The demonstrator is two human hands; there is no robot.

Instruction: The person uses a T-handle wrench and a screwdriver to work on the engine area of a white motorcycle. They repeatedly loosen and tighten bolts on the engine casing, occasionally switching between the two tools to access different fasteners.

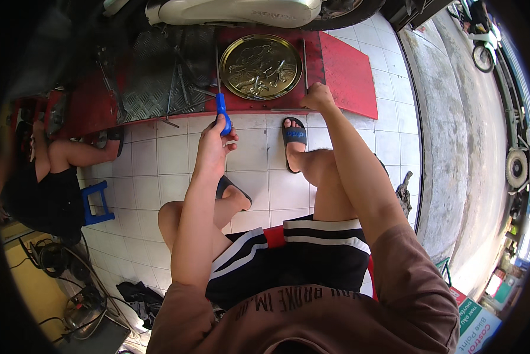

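At seven o'clock from the embossed gold tray, pinching a blue-handled tool in left hand; at four, curling right hand, cannot tell around what; seemingly positioning, next needing steadiness.

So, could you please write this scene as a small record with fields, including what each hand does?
Left hand: holds a blue-handled tool
Right hand: at the near edge of the red platform, close to a thin metal rod; grip unclear
Between the hands, farther off: round gold tray with raised pattern, on the platform
Beyond platform: pale motorbike, partly in view
Far left: another person, beside a blue stool
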